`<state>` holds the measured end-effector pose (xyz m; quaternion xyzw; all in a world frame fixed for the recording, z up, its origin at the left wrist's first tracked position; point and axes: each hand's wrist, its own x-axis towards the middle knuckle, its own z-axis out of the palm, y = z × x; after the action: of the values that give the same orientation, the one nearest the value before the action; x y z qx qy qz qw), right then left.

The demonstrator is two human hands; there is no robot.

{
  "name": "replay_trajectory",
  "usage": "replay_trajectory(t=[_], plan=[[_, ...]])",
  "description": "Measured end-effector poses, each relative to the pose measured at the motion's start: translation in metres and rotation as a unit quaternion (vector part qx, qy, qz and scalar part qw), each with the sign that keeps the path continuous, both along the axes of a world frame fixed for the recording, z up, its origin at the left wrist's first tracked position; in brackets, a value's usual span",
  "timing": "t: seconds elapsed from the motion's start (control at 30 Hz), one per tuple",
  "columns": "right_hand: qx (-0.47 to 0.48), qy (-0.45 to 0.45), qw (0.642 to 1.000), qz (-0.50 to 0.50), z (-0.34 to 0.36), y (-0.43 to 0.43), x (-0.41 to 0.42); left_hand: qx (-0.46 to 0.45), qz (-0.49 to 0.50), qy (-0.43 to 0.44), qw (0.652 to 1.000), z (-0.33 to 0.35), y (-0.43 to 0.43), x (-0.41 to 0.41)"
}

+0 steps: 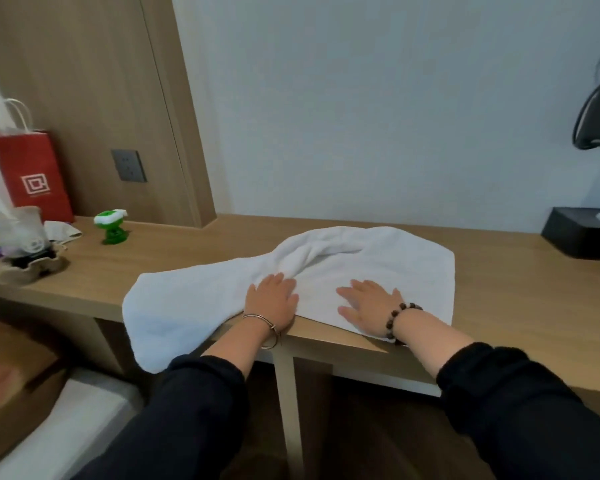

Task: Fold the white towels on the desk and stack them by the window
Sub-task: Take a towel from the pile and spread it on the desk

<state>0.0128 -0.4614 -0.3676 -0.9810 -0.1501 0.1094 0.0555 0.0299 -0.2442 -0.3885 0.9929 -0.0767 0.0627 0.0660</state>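
The towel [395, 268] lies spread on the worktop [499, 289], one end hanging off the front edge and a bunched ridge toward the back. Our left grip [271, 299] and right grip [368, 303] rest flat on it near the front edge, fingers straight, holding nothing. We judge smoothing comes first: sweep the ridge flat, lift the hanging end up, then fold.

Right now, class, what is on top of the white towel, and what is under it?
The left hand and right hand rest flat on the towel. Beneath it is the desk; one end hangs over the edge. Anything else it covers is hidden.
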Motion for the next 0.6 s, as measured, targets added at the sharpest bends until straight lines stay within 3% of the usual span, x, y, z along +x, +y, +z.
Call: replay_trajectory(t=[0.13, 0.23, 0.33, 0.5, 0.53, 0.6], plan=[[0.013, -0.008, 0.999, -0.051, -0.006, -0.017, 0.001, 0.004, 0.091, -0.056, 0.994, -0.001, 0.017, -0.003], [0.022, 0.01, 0.995, -0.092, 0.001, -0.031, 0.006, -0.013, 0.173, -0.048, 0.984, 0.001, 0.025, -0.006], [-0.014, -0.01, 0.988, -0.152, 0.007, -0.044, 0.009, -0.049, 0.104, -0.059, 0.992, 0.004, 0.016, -0.004], [-0.186, -0.059, 0.949, -0.249, 0.02, -0.053, 0.012, -0.062, -0.017, -0.029, 0.997, 0.004, -0.018, -0.003], [-0.18, -0.094, 0.948, -0.245, 0.022, -0.049, 0.016, -0.052, -0.028, -0.031, 0.998, 0.003, -0.026, -0.005], [-0.071, -0.164, 0.961, -0.21, 0.023, -0.034, 0.025, -0.042, -0.057, -0.045, 0.996, 0.003, -0.04, -0.009]])
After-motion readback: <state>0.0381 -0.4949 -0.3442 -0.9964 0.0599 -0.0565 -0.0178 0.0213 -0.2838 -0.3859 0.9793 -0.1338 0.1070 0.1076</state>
